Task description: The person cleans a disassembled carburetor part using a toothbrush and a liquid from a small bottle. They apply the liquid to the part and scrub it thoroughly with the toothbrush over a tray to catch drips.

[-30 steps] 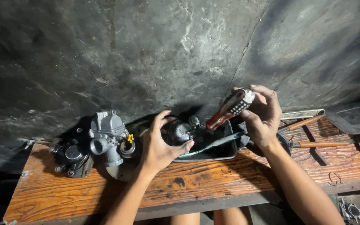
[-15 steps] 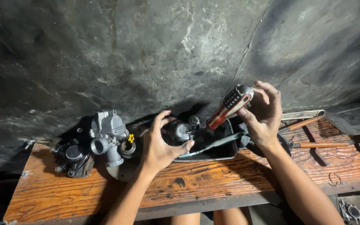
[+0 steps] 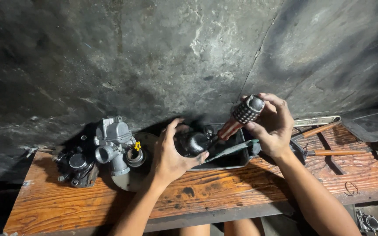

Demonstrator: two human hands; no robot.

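- Dark metal part (image 3: 76, 168): lies at the far left of the wooden tabletop (image 3: 241, 183), close to the wall and just beside the carburetor.
- Carburetor (image 3: 112, 144): a grey cast body standing upright near the wall, with a round opening facing forward and a small yellow fitting (image 3: 137, 145) on its right side. It rests partly on a round metal plate (image 3: 130, 181).
- Left hand (image 3: 169, 157): palm down, soiled with grease. Its fingers are curled around a small dark rounded metal part (image 3: 193, 142), with the thumb stretched out along the near side of the part. The part sits at the left end of the tray, held in this hand.
- Tray (image 3: 235, 159): a shallow dark tray at mid-tabletop against the wall. A flat greenish strip (image 3: 232, 149) lies slantwise across it.
- Screwdriver (image 3: 239, 118): has a red and white striped shank section and a grey knobbed grip. It is tilted, with the grip up to the right and the tip down to the left at the held part; the tip itself is hidden in shadow.
- Right hand (image 3: 274, 126): raised above the right end of the tray. Its fingers are wrapped around the screwdriver's grip, fingertips over the top and thumb beneath.
- Tools with wooden handles (image 3: 333, 153): lie on the tabletop to the right of the right hand, beside a flat metal bar (image 3: 318, 121) near the wall.
- Wall (image 3: 154, 57): rough dark concrete behind the whole tabletop.
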